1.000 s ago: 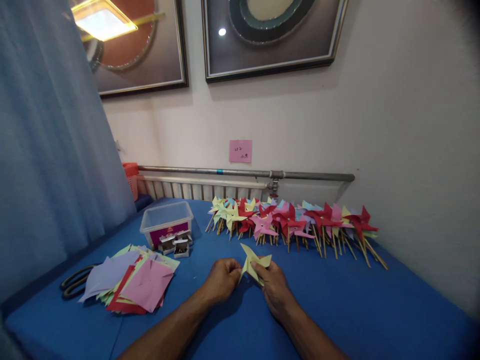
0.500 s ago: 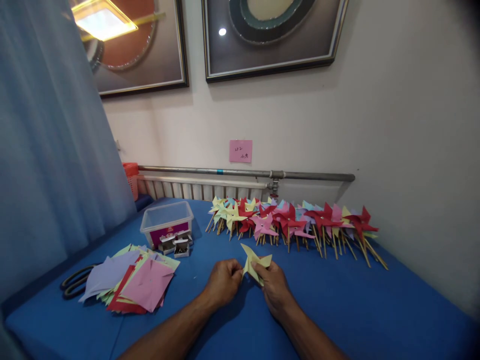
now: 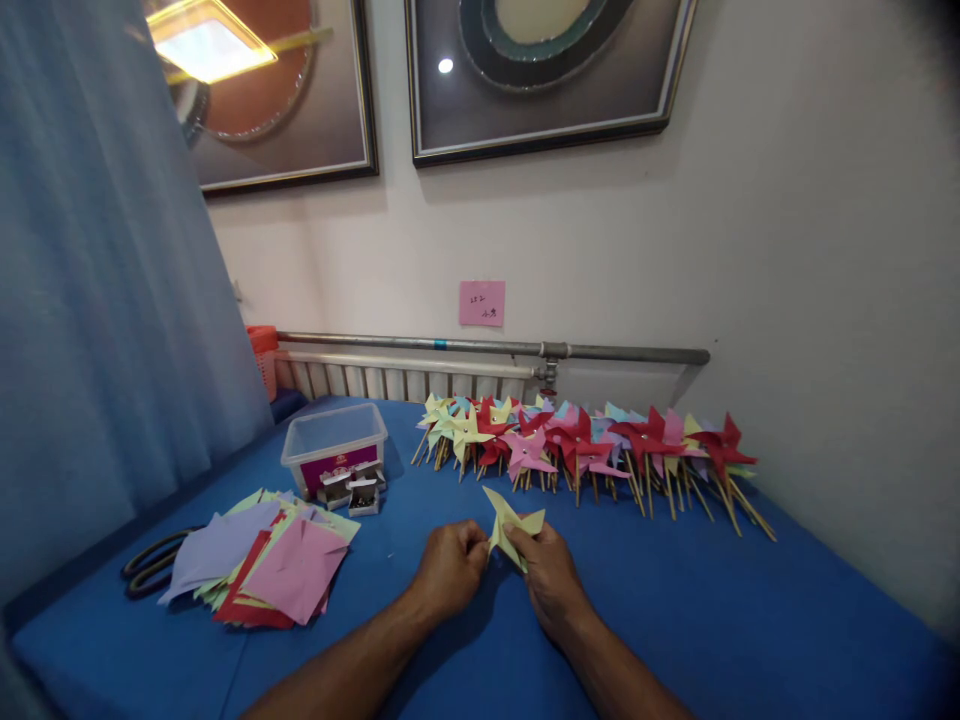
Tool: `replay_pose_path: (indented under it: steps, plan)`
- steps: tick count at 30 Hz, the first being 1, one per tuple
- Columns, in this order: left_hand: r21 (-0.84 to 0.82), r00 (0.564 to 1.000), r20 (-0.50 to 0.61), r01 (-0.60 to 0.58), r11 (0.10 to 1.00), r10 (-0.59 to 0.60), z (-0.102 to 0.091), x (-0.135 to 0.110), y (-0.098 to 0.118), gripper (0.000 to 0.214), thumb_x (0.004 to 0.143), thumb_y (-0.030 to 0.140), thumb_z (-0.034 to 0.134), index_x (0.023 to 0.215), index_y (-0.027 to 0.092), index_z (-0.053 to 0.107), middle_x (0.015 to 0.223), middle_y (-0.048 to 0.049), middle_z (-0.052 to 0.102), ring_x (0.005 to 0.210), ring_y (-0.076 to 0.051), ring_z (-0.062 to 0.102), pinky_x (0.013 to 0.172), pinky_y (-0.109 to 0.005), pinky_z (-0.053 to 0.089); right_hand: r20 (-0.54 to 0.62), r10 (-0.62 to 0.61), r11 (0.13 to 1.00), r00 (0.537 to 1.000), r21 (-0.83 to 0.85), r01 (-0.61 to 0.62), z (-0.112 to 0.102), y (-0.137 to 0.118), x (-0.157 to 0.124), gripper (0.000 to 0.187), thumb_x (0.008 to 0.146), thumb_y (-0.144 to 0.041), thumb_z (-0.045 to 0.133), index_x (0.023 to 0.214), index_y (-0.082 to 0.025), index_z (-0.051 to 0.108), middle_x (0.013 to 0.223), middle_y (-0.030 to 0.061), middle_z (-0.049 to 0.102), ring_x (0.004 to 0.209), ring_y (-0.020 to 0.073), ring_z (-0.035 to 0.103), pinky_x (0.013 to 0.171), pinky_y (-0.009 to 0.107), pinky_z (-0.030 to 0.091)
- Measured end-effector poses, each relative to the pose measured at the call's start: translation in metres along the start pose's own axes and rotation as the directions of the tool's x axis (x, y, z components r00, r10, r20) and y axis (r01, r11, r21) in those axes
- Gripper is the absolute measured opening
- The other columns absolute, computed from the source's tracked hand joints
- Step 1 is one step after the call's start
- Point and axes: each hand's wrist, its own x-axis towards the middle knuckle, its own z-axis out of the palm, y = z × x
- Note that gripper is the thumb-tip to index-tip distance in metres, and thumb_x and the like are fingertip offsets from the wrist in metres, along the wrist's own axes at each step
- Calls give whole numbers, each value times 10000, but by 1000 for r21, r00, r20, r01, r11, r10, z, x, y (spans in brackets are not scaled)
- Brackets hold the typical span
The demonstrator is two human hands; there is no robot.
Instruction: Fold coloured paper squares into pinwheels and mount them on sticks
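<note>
A pale yellow paper pinwheel (image 3: 513,530) with folded blades is held above the blue table, in front of me. My right hand (image 3: 551,570) grips it from the right, thumb on top near the middle of the folds and fingers behind. From the left, my left hand (image 3: 454,565) is closed, thumb and forefinger pinched at the pinwheel's lower left tip. Those fingertips partly hide the tip. No stick shows on this pinwheel.
Finished pinwheels on sticks (image 3: 577,440) lie in a row at the back. Left are a pile of cut coloured paper (image 3: 300,570), scissors (image 3: 154,565) partly under it, a clear plastic tub (image 3: 334,435) and small boxes of pins (image 3: 364,497). A blue curtain (image 3: 112,300) hangs at left.
Almost nothing differs. My left hand has shifted very slightly right, still at the pinwheel's tip, while the right hand keeps its grip.
</note>
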Motion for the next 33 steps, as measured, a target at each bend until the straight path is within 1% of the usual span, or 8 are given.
replay_pose_path:
  steps: [5, 9, 12, 17, 23, 26, 29, 33]
  plan:
    - [-59, 999, 18, 32, 998, -31, 0, 5, -6, 124, 806, 178, 526, 734, 157, 626, 602, 39, 516, 571, -113, 418, 555, -233, 288, -16, 46, 996, 999, 73, -44, 2, -7, -1, 410, 551, -363, 894, 848, -210, 656, 622, -45, 675, 563, 174, 604, 584, 284, 479]
    - [-50, 998, 44, 37, 998, -35, -3, 7, -11, 67, 794, 197, 583, 753, 159, 619, 601, 47, 501, 573, -111, 403, 549, -231, 277, -61, 12, 995, 998, 103, -5, -2, -12, 1, 370, 567, -362, 883, 820, -224, 651, 654, -35, 697, 590, 185, 633, 608, 293, 495]
    - [13, 997, 68, 22, 1000, -23, -8, 5, -9, 91, 808, 216, 582, 761, 161, 637, 615, 37, 527, 593, -120, 433, 565, -236, 281, -87, -1, 993, 996, 117, 11, -6, -17, 3, 340, 578, -364, 871, 807, -239, 652, 685, -22, 722, 648, 218, 679, 642, 315, 520]
    - [202, 993, 102, -81, 976, 61, -13, -1, -2, 153, 819, 203, 565, 762, 168, 702, 720, -1, 630, 684, -149, 529, 642, -253, 314, -60, 28, 990, 998, 143, -19, -5, -26, -1, 345, 581, -374, 866, 823, -248, 657, 770, 16, 770, 766, 278, 732, 659, 347, 549]
    - [265, 993, 114, -62, 962, 33, -9, -2, -4, 151, 824, 211, 579, 785, 177, 721, 717, -6, 656, 682, -156, 543, 638, -259, 297, -52, 29, 988, 998, 152, -21, -5, -25, -2, 347, 585, -364, 873, 838, -232, 676, 753, 18, 770, 774, 285, 740, 672, 354, 557]
    - [268, 992, 121, -73, 961, 42, -8, -2, -5, 145, 820, 205, 579, 784, 175, 717, 728, -6, 658, 688, -153, 540, 639, -261, 292, -60, 27, 987, 998, 157, -18, -5, -25, -2, 366, 579, -364, 888, 842, -222, 676, 743, 11, 763, 771, 271, 734, 690, 348, 555]
    - [246, 993, 110, -70, 967, 44, -7, -1, -6, 138, 816, 205, 577, 769, 170, 702, 708, 1, 640, 674, -146, 529, 630, -260, 288, -38, 25, 987, 999, 161, -19, -5, -27, -4, 390, 588, -394, 900, 860, -217, 684, 808, 23, 774, 810, 264, 731, 704, 340, 554]
    - [90, 999, 42, -6, 996, 2, -5, 5, -11, 123, 807, 212, 572, 746, 162, 666, 619, 26, 570, 602, -130, 477, 592, -251, 291, -12, 8, 986, 1000, 169, -6, -5, -28, -4, 446, 592, -490, 912, 855, -207, 688, 890, 42, 769, 829, 242, 723, 725, 333, 553]
